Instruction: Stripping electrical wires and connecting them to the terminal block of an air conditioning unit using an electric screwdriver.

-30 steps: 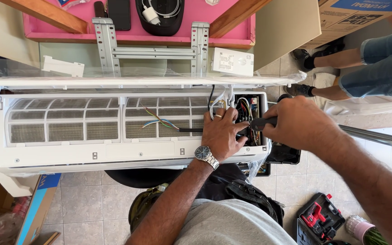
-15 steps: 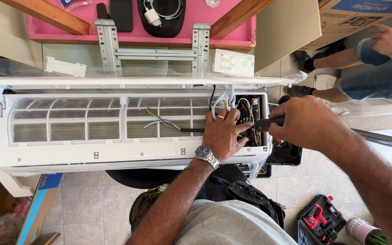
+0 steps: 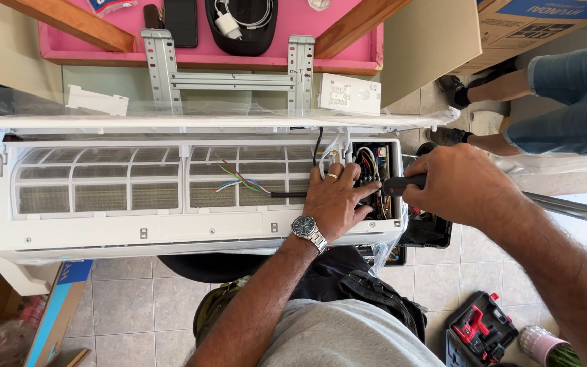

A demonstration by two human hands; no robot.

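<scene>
White indoor air-conditioner unit across the middle, front cover raised, mesh filters exposed from nine o'clock to centre. Grey tiled floor below; pink board with a metal mounting bracket at twelve o'clock; legs of another person at two o'clock, apart from the work. Open tool case on the floor at five o'clock.

Wiring compartment at the unit's right end, about three o'clock of the filters, already uncovered. Cable with coloured cores lying loose over the filter, ends stripped and splayed, apparently not yet clamped.

Left hand, ring and wristwatch on, pressed flat against the compartment's edge, fingers spread into the wires, nothing closed in the palm. Right hand closed round a dark-handled screwdriver, tip aimed toward nine o'clock into the terminals; the tip itself hidden.

Judged stage: opening and access done, terminal work in hand; loose cores, terminal cover and front panel left to deal with.
</scene>
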